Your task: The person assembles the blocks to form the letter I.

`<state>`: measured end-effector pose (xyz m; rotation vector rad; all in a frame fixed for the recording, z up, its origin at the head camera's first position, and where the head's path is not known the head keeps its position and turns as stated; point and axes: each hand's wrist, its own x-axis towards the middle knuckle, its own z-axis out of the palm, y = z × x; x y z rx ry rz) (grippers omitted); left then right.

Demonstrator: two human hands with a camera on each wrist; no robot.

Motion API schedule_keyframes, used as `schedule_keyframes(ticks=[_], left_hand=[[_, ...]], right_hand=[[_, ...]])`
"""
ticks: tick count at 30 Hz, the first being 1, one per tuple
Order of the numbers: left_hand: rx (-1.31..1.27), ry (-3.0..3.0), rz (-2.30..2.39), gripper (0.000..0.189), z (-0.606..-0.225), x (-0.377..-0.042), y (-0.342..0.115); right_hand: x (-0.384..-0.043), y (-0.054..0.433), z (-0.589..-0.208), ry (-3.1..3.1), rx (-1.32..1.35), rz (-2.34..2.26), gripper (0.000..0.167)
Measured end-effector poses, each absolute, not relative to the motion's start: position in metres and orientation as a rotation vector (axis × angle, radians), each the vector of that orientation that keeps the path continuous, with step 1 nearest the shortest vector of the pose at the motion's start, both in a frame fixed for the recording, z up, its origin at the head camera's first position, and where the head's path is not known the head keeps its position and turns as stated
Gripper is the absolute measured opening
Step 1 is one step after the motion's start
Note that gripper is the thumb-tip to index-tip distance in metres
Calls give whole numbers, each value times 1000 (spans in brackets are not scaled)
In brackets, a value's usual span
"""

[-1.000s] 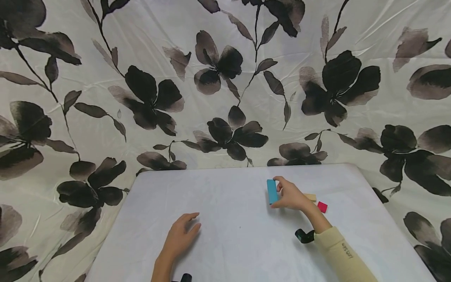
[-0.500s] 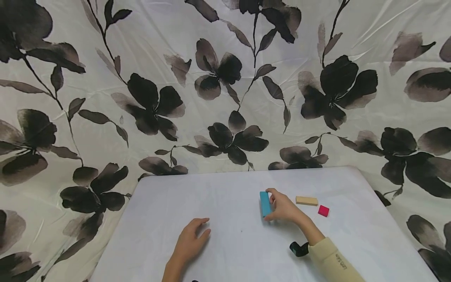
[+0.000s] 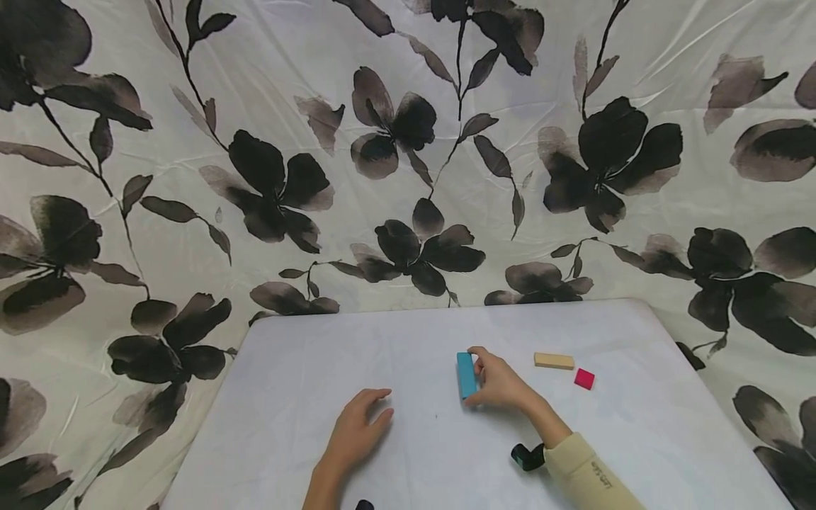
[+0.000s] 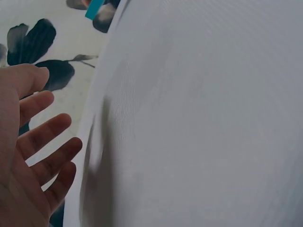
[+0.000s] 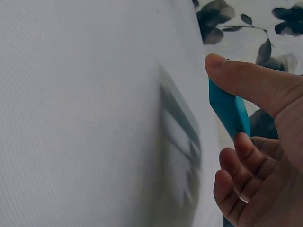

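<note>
A blue rectangular block point(image 3: 467, 376) is pinched lengthwise by my right hand point(image 3: 500, 382), thumb at its near end and a fingertip at its far end. In the right wrist view the same block point(image 5: 229, 111) is raised off the white cloth, and a shadow falls beside it. My left hand point(image 3: 357, 427) holds nothing, its fingers relaxed and apart, to the left of the block. The left wrist view shows this hand point(image 4: 40, 137) with spread fingers and a corner of the block point(image 4: 93, 9) at the top.
On the white table point(image 3: 306, 368), a tan wooden block point(image 3: 554, 361) and a red cube point(image 3: 584, 379) lie to the right of my right hand. A black wrist device point(image 3: 527, 457) sits at the right wrist. Floral fabric point(image 3: 421, 142) hangs behind the far table edge.
My right hand has carried the blue block left and a little nearer, uncovering the tan block. My left hand has shifted right. The head view has tilted slightly.
</note>
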<state>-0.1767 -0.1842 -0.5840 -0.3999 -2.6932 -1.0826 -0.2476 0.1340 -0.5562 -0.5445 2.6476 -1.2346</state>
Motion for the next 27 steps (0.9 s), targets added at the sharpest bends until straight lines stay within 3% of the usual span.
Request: schedule_keyframes(ticks=[27], left_hand=[[-469, -2725, -1122, 30, -584, -185, -158]], right_hand=[[-250, 109, -565, 2595, -619, -1232, 100]])
